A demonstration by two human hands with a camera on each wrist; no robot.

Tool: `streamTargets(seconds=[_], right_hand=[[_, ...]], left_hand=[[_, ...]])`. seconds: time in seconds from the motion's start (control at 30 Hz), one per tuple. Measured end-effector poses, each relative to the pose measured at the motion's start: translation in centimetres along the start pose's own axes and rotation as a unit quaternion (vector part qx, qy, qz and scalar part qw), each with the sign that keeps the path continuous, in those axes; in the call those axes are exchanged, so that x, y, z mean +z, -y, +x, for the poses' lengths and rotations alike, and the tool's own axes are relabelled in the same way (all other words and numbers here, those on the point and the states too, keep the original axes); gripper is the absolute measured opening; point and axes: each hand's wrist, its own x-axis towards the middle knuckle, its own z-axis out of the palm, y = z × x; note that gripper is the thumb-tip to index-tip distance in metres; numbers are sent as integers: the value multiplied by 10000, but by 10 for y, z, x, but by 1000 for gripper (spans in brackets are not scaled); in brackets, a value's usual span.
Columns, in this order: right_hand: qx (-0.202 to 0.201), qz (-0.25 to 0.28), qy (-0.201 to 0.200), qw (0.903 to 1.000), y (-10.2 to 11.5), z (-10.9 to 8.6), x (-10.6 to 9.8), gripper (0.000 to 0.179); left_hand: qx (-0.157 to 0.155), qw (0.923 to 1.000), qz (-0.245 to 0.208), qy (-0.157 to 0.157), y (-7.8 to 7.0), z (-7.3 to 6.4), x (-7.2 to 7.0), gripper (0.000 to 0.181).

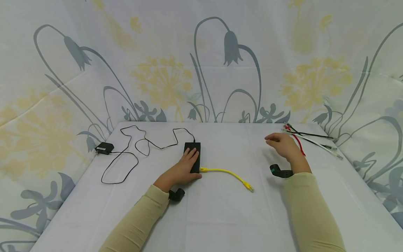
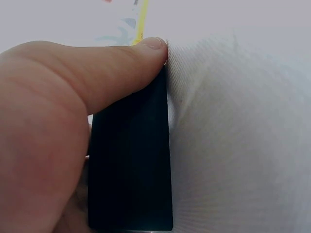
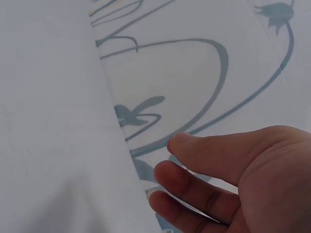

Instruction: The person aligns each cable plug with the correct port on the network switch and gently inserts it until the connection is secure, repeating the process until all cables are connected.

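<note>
A flat black box, seemingly a network switch (image 1: 196, 164), lies on the white table. My left hand (image 1: 180, 168) rests on it, fingers laid extended over the top and thumb along its near end; the left wrist view shows the thumb (image 2: 121, 63) against the black casing (image 2: 131, 170). From the box's right side runs a short yellow network cable (image 1: 225, 171), its far plug loose on the table. My right hand (image 1: 284, 145) hovers over the table at the right, holding nothing, its fingers loosely bent and apart from the thumb (image 3: 209, 150).
A thin black cord (image 1: 160, 148) winds from the box's back end to a black power adapter (image 1: 104, 148) at the left edge. Several black, red and white cables (image 1: 310, 134) lie in a pile at the back right. Flowered cloth (image 1: 207, 87) hangs behind the table.
</note>
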Motion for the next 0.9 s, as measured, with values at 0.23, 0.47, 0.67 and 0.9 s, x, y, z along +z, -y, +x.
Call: streamTargets(seconds=[0.23, 0.47, 0.67, 0.9], right_hand=[[92, 478, 31, 9988, -7, -5, -8, 48], [166, 1749, -42, 9844, -13, -8, -10, 58], [240, 1791, -296, 9831, -18, -9, -13, 61], [430, 1266, -508, 9897, -24, -11, -18, 62]], left_hand=[[-21, 10000, -21, 12, 0, 0, 0, 91], [-13, 10000, -10, 12, 0, 0, 0, 91], [-12, 10000, 18, 16, 0, 0, 0, 91], [-5, 10000, 44, 4, 0, 0, 0, 91]])
